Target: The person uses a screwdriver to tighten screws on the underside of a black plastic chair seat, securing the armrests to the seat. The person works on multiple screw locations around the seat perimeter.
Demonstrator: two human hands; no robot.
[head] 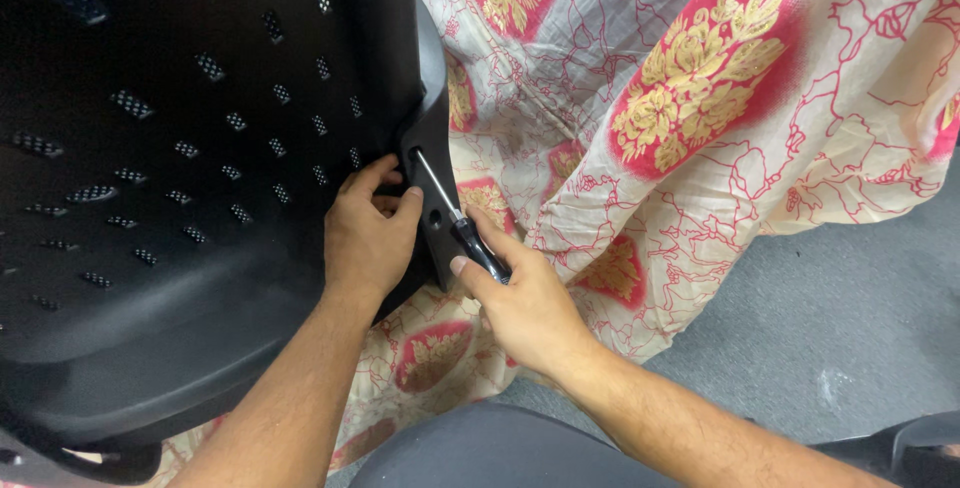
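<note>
A large black plastic chair shell point(170, 208) with several small slots fills the left of the head view. My left hand point(367, 233) rests on its right edge, fingers pressed by a black mounting bracket point(432, 163). My right hand point(520, 303) grips the dark handle of a screwdriver point(462, 228). Its metal shaft slants up and left, and the tip meets the bracket near my left fingers.
A cream cloth point(700, 98) with red and yellow flower prints is spread under and to the right of the shell. Grey floor point(850, 318) shows at the right. A dark rounded part point(470, 453) lies at the bottom middle.
</note>
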